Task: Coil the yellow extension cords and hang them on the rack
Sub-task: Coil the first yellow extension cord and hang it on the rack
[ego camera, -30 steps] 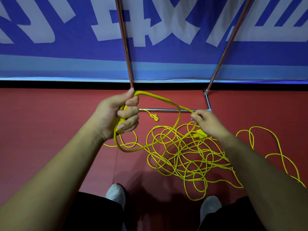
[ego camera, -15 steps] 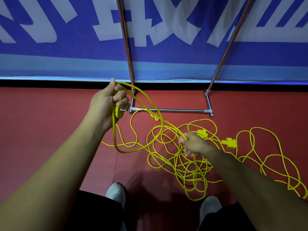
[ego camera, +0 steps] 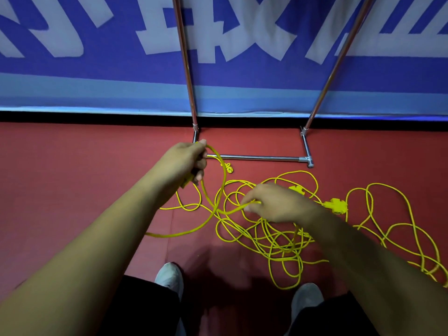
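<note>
My left hand [ego camera: 180, 163] curls its fingers round a cord loop [ego camera: 225, 178] just in front of the rack [ego camera: 254, 157] base bar. My right hand [ego camera: 276, 204] pinches a strand [ego camera: 235, 208] over the yellow extension cords [ego camera: 278, 246], tangled on the floor [ego camera: 72, 178] before the rack.

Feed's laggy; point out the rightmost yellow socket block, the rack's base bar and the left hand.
rightmost yellow socket block [ego camera: 335, 206]: head view, its top face.
rack's base bar [ego camera: 257, 157]: head view, middle of the horizontal tube.
left hand [ego camera: 184, 161]: head view, back of the hand.
</note>
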Demonstrator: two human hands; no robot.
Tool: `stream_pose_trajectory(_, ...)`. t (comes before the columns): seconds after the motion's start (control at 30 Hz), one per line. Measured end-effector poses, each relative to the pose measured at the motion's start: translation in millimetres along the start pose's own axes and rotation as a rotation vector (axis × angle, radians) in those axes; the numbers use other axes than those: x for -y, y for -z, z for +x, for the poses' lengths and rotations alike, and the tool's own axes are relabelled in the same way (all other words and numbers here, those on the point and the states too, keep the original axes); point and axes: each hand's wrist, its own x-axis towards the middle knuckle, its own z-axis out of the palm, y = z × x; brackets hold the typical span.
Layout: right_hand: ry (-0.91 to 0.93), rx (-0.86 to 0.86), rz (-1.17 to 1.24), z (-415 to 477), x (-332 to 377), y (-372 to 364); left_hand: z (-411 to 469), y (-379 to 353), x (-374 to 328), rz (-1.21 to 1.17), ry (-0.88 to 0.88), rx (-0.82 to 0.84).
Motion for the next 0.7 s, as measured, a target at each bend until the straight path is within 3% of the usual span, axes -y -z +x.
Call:
stream_pose_trajectory(0.07,0.000,-0.072,0.054,2.4,-6.9,8.9,-0.1,-3.1,0.6,-0.084,0.002,-0.006)
stream_pose_trajectory(0.2,0.095,0.146,0.139,-2.8,-2.8,15.9,6.5,-4.6,5.8,-0.109,-0.027,-0.063)
stream_pose_trajectory(0.37,0.337,0.221,0.585,-12.8,13.0,24.3,2.2,-24.8,16.1,-0.041,0.056,0.141)
stream_pose_trajectory(0.53,0.265,-0.105,1.114,-11.2,9.7,30.1,-10.6,-37.6,6.8,-0.123,0.125,0.343)
stream_pose_trajectory(0.6,0.176,-0.254,1.130,-7.1,3.7,30.9,-13.1,-35.7,2.7,-0.146,0.144,0.392)
stream_pose_trajectory(0.7,0.037,-0.367,0.897,-1.4,-10.0,29.1,-11.3,-29.7,-0.4,-0.292,0.174,0.447)
